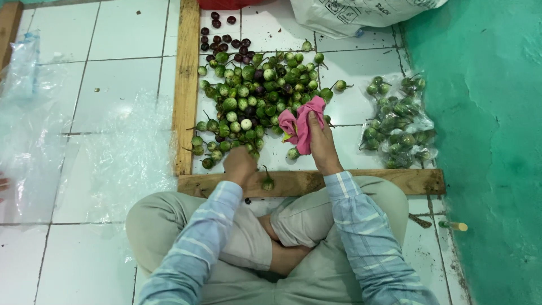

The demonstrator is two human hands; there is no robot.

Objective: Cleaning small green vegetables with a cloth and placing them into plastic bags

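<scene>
Our right hand (323, 144) grips soft pink cloth (301, 121) beside heap of small round green eggplants (254, 96); left hand (239, 164) curls closed near heap, contents unclear. Eggplants look light, firm, smooth; pinch at stem.

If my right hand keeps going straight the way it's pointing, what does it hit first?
The right hand, holding a pink cloth, points up the floor into the pile of small green eggplants. It would probably meet those at the pile's near edge first, though depth is unclear.
</scene>
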